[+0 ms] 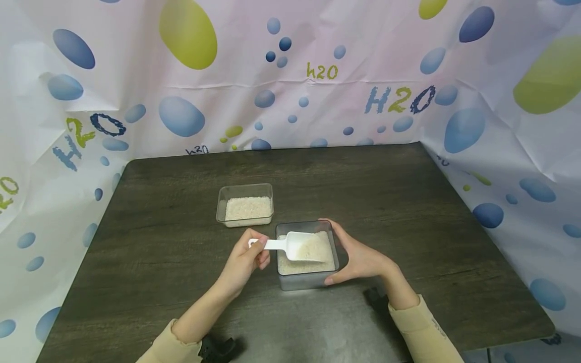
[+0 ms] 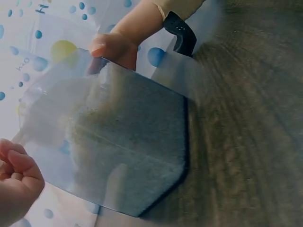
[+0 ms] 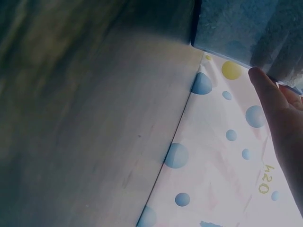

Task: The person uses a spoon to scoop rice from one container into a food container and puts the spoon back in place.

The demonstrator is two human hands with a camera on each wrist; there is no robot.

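My left hand [image 1: 245, 259] pinches the handle of a white scoop [image 1: 295, 245]. The scoop's bowl, with rice in it, is over a grey see-through container [image 1: 304, 281] holding rice [image 1: 297, 267]. At the container's right side, my right hand [image 1: 360, 258] grips the wall, thumb at the near corner and fingers at the far one. In the left wrist view the container [image 2: 142, 142] shows rice through its wall, with the left hand [image 2: 19, 184] beside it. The right wrist view catches the right hand's thumb [image 3: 267, 92] against the container's edge.
A shallower clear container [image 1: 222, 209] with rice [image 1: 248, 207] stands behind and to the left on the dark wooden table [image 1: 172, 242]. A white sheet with blue and green spots [image 1: 290, 85] hangs behind the table and along both sides.
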